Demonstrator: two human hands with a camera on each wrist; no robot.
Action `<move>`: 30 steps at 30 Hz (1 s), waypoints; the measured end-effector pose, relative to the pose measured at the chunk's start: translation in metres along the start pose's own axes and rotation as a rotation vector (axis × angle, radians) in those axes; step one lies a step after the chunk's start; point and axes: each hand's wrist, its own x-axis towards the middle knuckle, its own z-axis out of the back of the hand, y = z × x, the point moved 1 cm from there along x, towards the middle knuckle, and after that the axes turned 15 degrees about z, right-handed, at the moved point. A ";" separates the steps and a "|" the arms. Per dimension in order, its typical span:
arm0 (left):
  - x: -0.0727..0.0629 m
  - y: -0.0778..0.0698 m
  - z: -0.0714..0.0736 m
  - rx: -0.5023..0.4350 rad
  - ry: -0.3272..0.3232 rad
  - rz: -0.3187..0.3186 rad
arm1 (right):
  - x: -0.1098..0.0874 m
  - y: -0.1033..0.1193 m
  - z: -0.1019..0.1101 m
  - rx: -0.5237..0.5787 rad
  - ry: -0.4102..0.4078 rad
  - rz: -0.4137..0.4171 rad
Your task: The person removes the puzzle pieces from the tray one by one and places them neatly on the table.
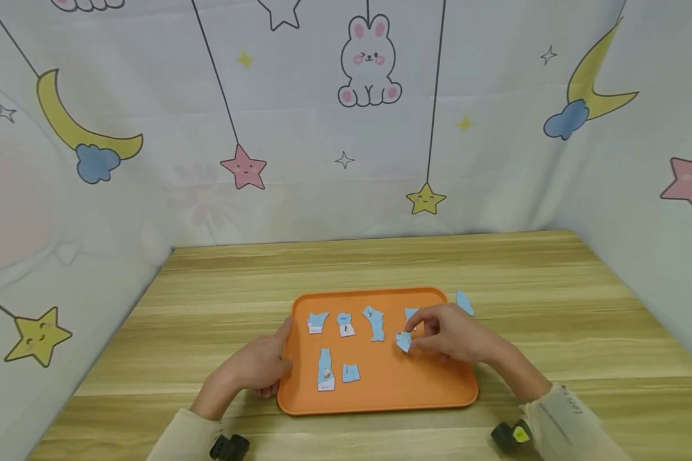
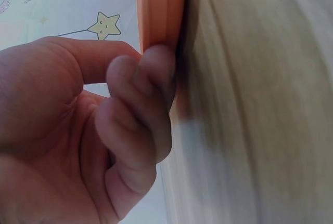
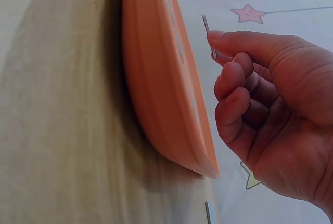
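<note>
My right hand (image 1: 452, 333) is over the right part of an orange tray (image 1: 380, 394), pinching a small light-blue puzzle piece (image 1: 403, 341) between thumb and fingertips. In the right wrist view this puzzle piece (image 3: 205, 24) appears edge-on, thin and raised above the tray rim, with the other fingers curled in. My left hand (image 1: 259, 362) grips the tray's left edge. In the left wrist view, its thumb reaches the tray rim (image 2: 160, 11) and its curled fingers meet the side. Another blue piece (image 1: 411, 314) is partly hidden behind my right hand.
On the tray lie several irregular blue pieces, among them a tall one (image 1: 325, 370), a squarish one (image 1: 350, 372) and a forked one (image 1: 375, 323). One blue piece (image 1: 464, 302) rests on the wooden table (image 1: 225, 282) outside the tray's right edge. Printed curtains (image 1: 300, 109) surround the table.
</note>
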 end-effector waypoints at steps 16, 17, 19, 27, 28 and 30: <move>0.000 0.000 0.000 -0.009 0.006 -0.003 | -0.008 -0.001 0.020 -0.064 -0.052 -0.004; 0.000 0.000 0.000 -0.008 0.007 -0.002 | -0.009 -0.001 0.022 -0.067 -0.055 -0.006; 0.000 0.000 0.000 -0.006 0.008 0.000 | -0.011 -0.003 0.025 -0.073 -0.059 -0.007; 0.000 0.000 0.000 -0.005 0.005 0.006 | -0.021 -0.008 0.036 -0.071 -0.081 -0.040; 0.000 0.000 0.000 -0.005 0.005 0.006 | -0.022 -0.009 0.037 -0.069 -0.082 -0.042; 0.000 0.000 0.000 -0.007 0.005 0.007 | -0.024 -0.010 0.039 -0.064 -0.082 -0.044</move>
